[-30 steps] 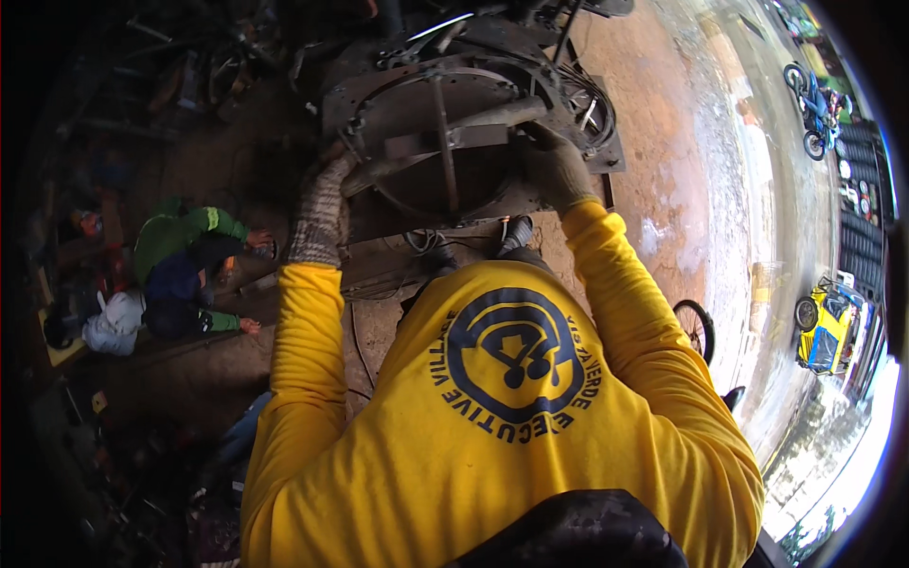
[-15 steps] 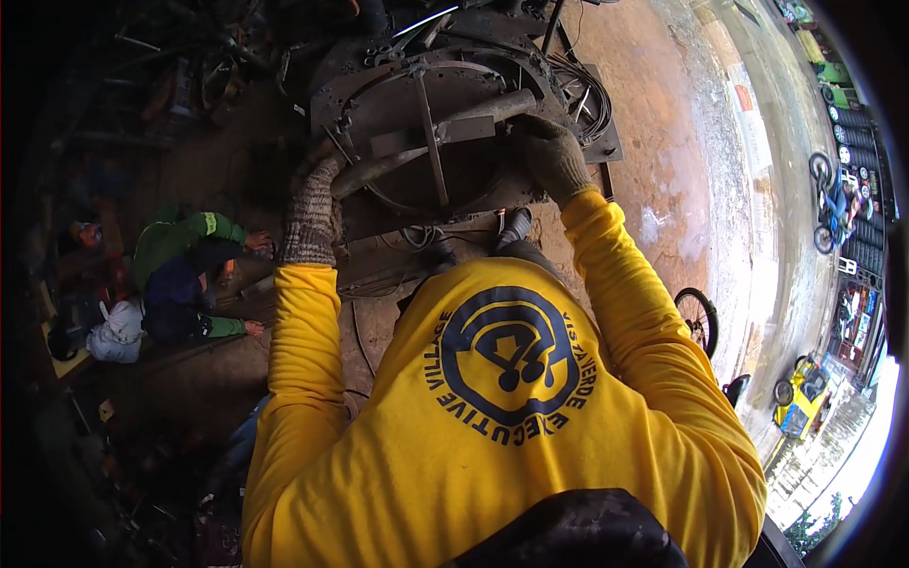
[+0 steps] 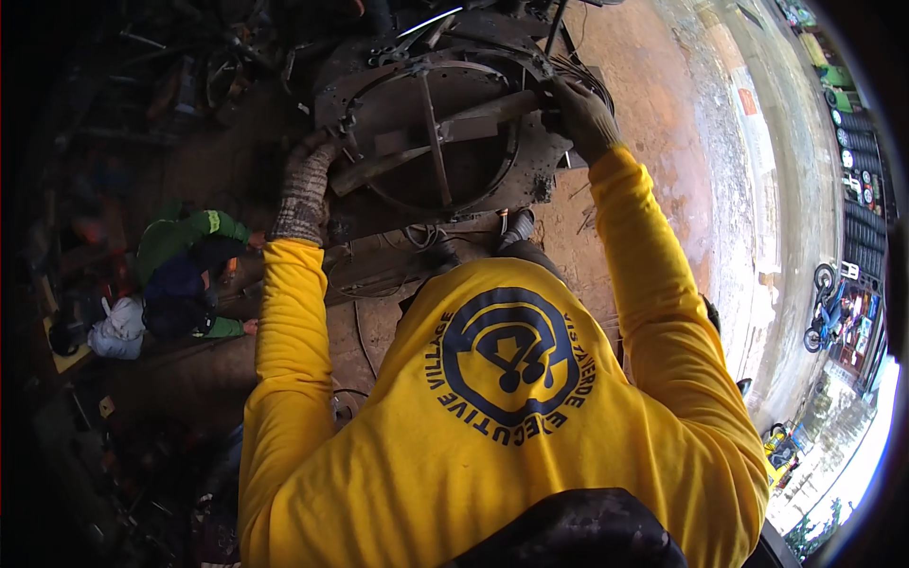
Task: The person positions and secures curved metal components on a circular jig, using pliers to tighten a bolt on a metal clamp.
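A dark, round metal plate [image 3: 537, 168] lies in front of me, with a metal ring [image 3: 457, 205] and a narrow flat bar [image 3: 431, 123] across the ring. Slantwise under the bar runs a grey pipe [image 3: 365, 171], with flat rectangular pieces [image 3: 471, 128] beside it. My left hand [image 3: 309, 180], in a knitted grey-brown glove, is closed at the plate's left edge, its fingertips lost in shadow. At the far right edge, just past the pipe's end, my gloved right hand [image 3: 582, 115] has its fingers bent over the plate.
Coiled wire [image 3: 598, 83] lies beyond my right hand. Left of me, a person in green sleeves [image 3: 180, 241] bends low. Cables [image 3: 360, 331] and long metal pieces lie near my feet. A road with a parked-looking motorcycle [image 3: 827, 308] and stacked tires [image 3: 860, 232] is far right.
My right hand has moved away from beside the pipe, farther right and up to the plate's edge. My left hand has shifted slightly left, off the pipe's near end.
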Demonstrator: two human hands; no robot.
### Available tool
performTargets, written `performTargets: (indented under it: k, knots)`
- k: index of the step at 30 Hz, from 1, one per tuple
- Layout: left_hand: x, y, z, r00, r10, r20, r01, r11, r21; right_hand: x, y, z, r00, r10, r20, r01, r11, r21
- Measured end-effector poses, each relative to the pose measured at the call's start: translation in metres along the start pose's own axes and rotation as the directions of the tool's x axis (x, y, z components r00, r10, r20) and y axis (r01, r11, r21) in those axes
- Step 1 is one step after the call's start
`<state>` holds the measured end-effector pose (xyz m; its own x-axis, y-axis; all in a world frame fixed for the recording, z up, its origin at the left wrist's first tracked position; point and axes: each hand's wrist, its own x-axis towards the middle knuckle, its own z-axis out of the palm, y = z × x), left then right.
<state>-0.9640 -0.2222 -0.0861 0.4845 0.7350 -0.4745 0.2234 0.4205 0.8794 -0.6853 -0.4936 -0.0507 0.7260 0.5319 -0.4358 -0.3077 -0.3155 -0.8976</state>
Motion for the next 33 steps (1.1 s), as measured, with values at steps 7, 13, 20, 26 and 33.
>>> performTargets:
  k: [7, 13, 20, 26, 33]
  knots:
    - [0.02, -0.003, 0.002, 0.996, 0.047, 0.072, -0.061, 0.978, 0.199, 0.038, -0.016, 0.009, 0.984, -0.127, 0.122, 0.167, 0.889, -0.426]
    - [0.032, -0.011, -0.009, 0.973, 0.157, 0.172, -0.19, 0.961, 0.2, 0.051, -0.01, 0.003, 0.977, -0.124, 0.175, 0.194, 0.862, -0.468]
    - [0.057, -0.025, -0.021, 0.946, 0.28, 0.161, -0.318, 0.896, 0.309, 0.038, -0.011, 0.0, 0.972, -0.149, 0.183, 0.216, 0.873, -0.437]
    - [0.048, -0.014, -0.015, 0.93, 0.336, 0.15, -0.368, 0.834, 0.411, 0.045, 0.001, -0.002, 0.98, -0.133, 0.145, 0.182, 0.893, -0.412]
    - [0.044, 0.012, -0.003, 0.934, 0.274, 0.231, -0.358, 0.734, 0.577, 0.05, 0.002, 0.0, 0.958, -0.222, 0.183, 0.286, 0.802, -0.524]
